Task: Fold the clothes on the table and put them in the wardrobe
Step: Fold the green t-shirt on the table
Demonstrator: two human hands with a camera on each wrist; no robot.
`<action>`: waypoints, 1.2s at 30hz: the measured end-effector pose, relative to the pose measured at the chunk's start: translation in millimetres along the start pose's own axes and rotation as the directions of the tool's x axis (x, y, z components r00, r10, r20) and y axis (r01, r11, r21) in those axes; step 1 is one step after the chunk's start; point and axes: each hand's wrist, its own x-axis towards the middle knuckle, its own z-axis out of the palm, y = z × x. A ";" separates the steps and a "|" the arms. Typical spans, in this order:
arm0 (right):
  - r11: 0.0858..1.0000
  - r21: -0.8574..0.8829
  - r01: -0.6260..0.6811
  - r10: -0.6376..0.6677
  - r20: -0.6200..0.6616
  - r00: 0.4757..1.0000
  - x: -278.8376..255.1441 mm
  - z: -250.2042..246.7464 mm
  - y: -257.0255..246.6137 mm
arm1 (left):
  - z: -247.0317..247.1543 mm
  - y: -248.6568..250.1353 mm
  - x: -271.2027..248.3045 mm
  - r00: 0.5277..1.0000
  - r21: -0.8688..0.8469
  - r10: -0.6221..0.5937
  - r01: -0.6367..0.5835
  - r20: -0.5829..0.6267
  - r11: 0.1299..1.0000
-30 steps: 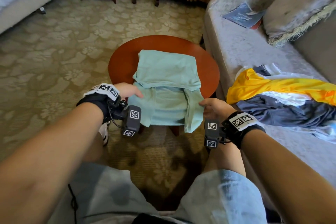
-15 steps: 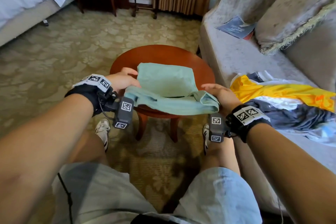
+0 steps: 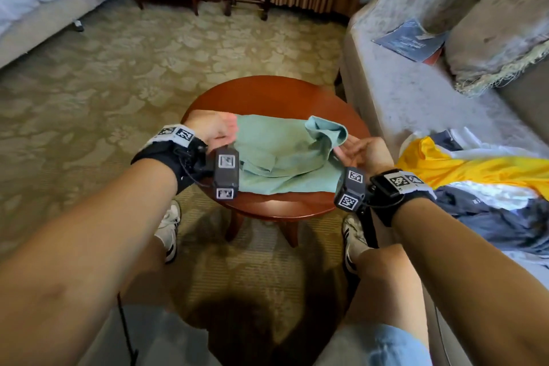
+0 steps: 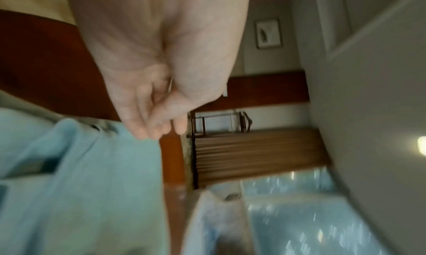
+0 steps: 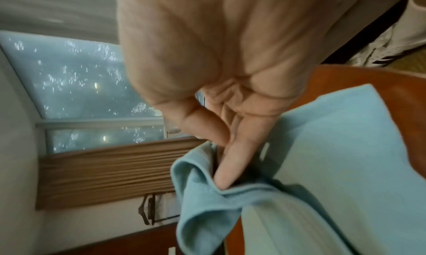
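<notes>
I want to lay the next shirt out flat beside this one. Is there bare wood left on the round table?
Only a crescent of bare wood along the round table's far edge, beyond the green shirt, and a thin strip at the near rim. The middle is crowded: the shirt spans it, the left hand at one side, the right hand at the other. Too little room for a flat shirt.

Both forearms reach forward, wrists strapped with black bands. The left hand is palm-down, fingers loosely bent with tips together, gripping nothing. The right hand is turned palm-up, thumb and fingers pinching a raised fold of cloth.
</notes>
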 end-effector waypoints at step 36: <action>0.769 -0.600 0.220 -0.346 -0.103 0.932 80.3 0.7 9.7 | 11.6 -32.3 57.2 0.951 0.435 0.286 -0.310 0.122 0.846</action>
